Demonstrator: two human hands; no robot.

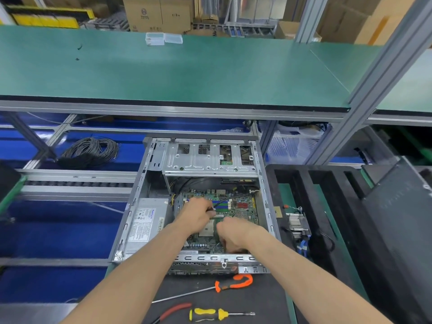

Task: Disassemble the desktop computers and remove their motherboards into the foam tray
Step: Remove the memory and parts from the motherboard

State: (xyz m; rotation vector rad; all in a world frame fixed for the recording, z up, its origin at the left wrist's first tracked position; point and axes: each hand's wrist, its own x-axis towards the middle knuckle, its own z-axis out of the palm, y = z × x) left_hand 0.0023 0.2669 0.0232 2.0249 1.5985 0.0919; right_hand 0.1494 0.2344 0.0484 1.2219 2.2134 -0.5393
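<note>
I see the open desktop case lying flat on the desk, and I take it as my landmark. Inside it, toward its right half, sits the green motherboard, still in the chassis. The silver power supply fills the case's left side, and a perforated metal drive cage spans its far end. The left hand is over the board's middle; its grip is narrow, fingers curled and pinching a black cable that runs off toward the case's far right corner. The right hand is down at the board's near edge, fingers curled under; I cannot tell whether that grip holds anything. Just right of the case stands the black foam tray, with a finned heatsink and its wires resting in one slot near the case wall. In front of the case lie an orange-handled screwdriver, a yellow-handled screwdriver and a red-handled tool. Left of the case, beyond it, is a coil of dark wire. Above the case runs a green shelf bearing clear plastic boxes.
</note>
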